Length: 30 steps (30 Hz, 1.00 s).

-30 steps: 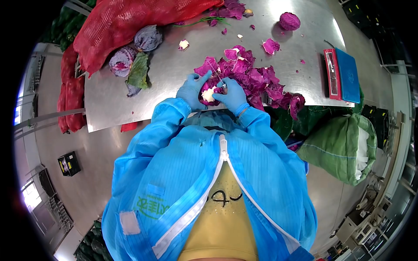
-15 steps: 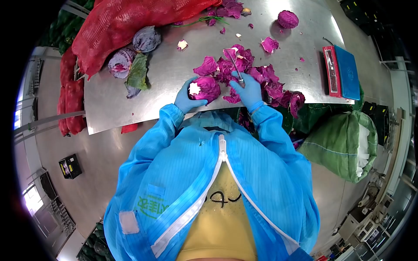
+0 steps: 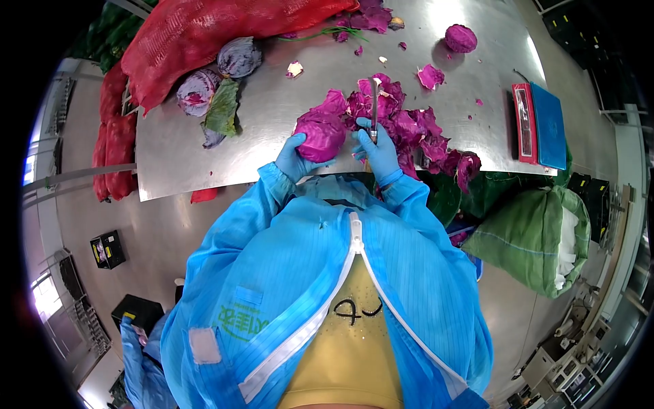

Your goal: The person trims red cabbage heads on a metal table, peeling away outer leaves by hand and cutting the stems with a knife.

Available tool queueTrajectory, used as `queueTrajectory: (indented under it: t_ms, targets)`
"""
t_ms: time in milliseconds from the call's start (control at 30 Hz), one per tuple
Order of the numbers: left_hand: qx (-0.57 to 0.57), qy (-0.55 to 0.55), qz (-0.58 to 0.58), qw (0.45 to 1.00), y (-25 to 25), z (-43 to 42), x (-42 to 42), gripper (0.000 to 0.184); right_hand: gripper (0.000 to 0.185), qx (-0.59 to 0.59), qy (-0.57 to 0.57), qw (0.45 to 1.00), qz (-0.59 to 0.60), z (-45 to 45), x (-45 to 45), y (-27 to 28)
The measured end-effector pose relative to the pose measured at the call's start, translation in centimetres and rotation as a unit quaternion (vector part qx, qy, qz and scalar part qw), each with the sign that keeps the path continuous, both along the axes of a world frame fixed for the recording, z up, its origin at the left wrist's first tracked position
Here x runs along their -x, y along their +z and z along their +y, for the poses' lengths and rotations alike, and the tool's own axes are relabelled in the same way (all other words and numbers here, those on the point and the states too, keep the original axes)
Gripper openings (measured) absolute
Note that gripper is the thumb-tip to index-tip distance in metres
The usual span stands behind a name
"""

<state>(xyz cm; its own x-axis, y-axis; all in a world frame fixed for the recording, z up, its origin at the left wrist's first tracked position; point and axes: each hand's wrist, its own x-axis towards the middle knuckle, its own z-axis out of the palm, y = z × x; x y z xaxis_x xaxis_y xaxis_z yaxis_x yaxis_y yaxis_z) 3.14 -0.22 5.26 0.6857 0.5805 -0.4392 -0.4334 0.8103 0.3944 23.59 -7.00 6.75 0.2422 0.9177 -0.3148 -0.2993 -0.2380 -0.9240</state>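
A round red cabbage (image 3: 321,136) rests in my left hand (image 3: 293,158), which is gloved in blue and curled round its left and lower side. My right hand (image 3: 379,151), gloved too, grips a knife (image 3: 375,109) by the handle, blade pointing away from me. The knife is just right of the cabbage, apart from it. Loose purple cabbage leaves (image 3: 415,129) lie heaped beyond and to the right of my right hand. Two uncut cabbages, one greyish (image 3: 239,57) and one purple-white (image 3: 197,93), sit at the left with a green outer leaf (image 3: 223,109).
A big red mesh sack (image 3: 204,41) covers the table's far left. Another peeled cabbage (image 3: 460,39) stands far right on the metal table (image 3: 272,102). A red and blue box (image 3: 538,126) is at the right edge. Below it leans a green sack (image 3: 531,232). Someone's blue sleeve (image 3: 139,365) shows lower left.
My left hand has turned the cabbage so its white cut stem no longer shows. The knife now points more straight ahead. A person carrying a black crate has appeared at lower left.
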Motion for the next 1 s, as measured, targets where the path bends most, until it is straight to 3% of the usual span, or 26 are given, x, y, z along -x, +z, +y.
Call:
queueTrajectory:
  t_ms: [33,67,100,133,200,267,300,500,600,833,1000]
  targets:
    - [-0.005,0.011,0.075,0.997,-0.7,0.3,0.1,0.086,0.036,0.000,0.001,1.000,0.000,0.1,0.1,-0.1]
    - [-0.005,0.013,0.074,0.997,-1.5,0.7,0.3,0.086,0.040,-0.004,0.043,0.994,-0.096,0.1,0.2,-0.4]
    - [-0.200,0.012,0.245,0.949,-2.4,1.1,0.5,0.088,0.044,-0.007,0.085,0.978,-0.191,0.1,0.4,-0.8]
    - [-0.380,0.010,0.401,0.834,-2.8,1.1,0.5,0.091,0.044,-0.007,0.087,0.978,-0.191,0.1,0.9,-1.7]
    - [-0.393,0.026,0.414,0.821,-2.8,0.8,0.5,0.097,0.055,-0.171,0.061,0.892,-0.414,0.4,2.1,-2.8]
    - [-0.497,-0.019,0.564,0.659,-2.3,0.4,0.4,0.100,0.055,-0.104,0.122,0.896,-0.415,0.5,2.6,-2.5]
    - [-0.499,-0.014,0.571,0.652,-1.9,0.0,0.0,0.101,0.056,-0.036,0.180,0.892,-0.413,0.6,2.7,-1.9]
    - [-0.475,-0.049,0.602,0.640,0.2,-0.4,-1.0,0.100,0.053,0.035,0.273,0.814,-0.511,1.6,2.6,0.2]
    - [-0.482,-0.065,0.611,0.625,0.0,-0.3,-1.1,0.101,0.051,0.021,0.280,0.787,-0.550,1.7,2.3,0.7]
    - [-0.491,-0.115,0.641,0.578,1.1,0.0,-2.0,0.100,0.047,-0.001,0.233,0.785,-0.574,2.0,2.4,0.4]
    - [-0.476,-0.128,0.657,0.570,1.9,0.1,-2.6,0.098,0.048,0.060,0.296,0.744,-0.596,3.1,1.8,1.8]
